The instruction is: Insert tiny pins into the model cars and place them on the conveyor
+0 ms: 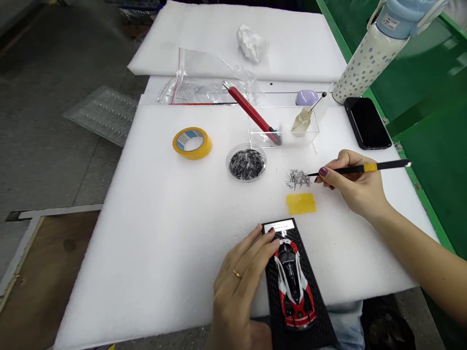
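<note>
My left hand [239, 284] grips the left side of a black display base [317, 291], fingertips on its upper edge by a white label. A red, white and black model car [295, 287] sits on that base. In my right hand [359, 187], fingers pinch a slim black pen-like tool [388, 166] with a yellow band. Its fine tip touches the right edge of a loose pile of tiny black slivers [297, 179]. Just below the pile lies a yellow tape piece [301, 203]. A round clear dish [246, 164] to the left holds many more slivers.
A yellow tape roll [192, 143] lies at left. A red utility knife [253, 114] leans across a clear tray [284, 138], near a small glass bottle [302, 121]. Behind are a plastic bag [211, 73] and crumpled tissue [251, 43]. A phone [367, 123] and flask [370, 63] stand right.
</note>
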Motion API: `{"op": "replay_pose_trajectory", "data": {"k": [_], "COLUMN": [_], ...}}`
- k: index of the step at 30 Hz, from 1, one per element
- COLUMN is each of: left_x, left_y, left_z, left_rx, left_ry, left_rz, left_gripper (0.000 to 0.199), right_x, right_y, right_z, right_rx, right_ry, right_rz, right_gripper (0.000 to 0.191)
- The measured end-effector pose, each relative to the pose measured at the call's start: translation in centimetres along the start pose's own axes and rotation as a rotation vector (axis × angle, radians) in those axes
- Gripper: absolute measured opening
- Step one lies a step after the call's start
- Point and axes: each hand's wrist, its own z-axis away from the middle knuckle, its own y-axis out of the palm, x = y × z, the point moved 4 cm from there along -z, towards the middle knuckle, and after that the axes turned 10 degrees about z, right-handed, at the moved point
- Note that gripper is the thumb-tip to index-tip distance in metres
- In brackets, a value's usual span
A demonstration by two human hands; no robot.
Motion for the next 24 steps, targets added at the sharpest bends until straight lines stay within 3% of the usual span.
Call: {"op": "replay_pose_trajectory", "data": {"k": [8, 13, 19, 21, 24], "left_x": [-0.5, -0.9, -0.7, -0.6, -0.4], "left_y": [-0.2, -0.3, -0.2, -0.1, 0.0], "left_z": [0.0, -0.2, -0.1, -0.2, -0.2], "left_rx": [0.023, 0.031, 0.046, 0.042, 0.026], "left_ry": [-0.026, -0.081, -0.06, -0.053, -0.068], "left_rz": [0.035, 0.054, 0.038, 0.03, 0.028], "left_gripper": [0.087, 0.088, 0.09, 0.089, 0.086], "right_x": [-0.7, -0.8, -0.3, -0.2, -0.2], "right_y": [-1.8, -2.8, -3.6, -3.2, -2.2], "right_z": [1.6, 0.8, -1.1, -1.1, -0.9], "right_rx": [-0.196, -0.152, 0.074, 0.059, -0.013], "right_ry": [0.068, 0.037, 0.097, 0.114, 0.124], "right_rz": [0.182, 0.093, 0.087, 0.095, 0.168], "right_gripper": [0.033, 0.032, 0.043, 0.045, 0.034]}}
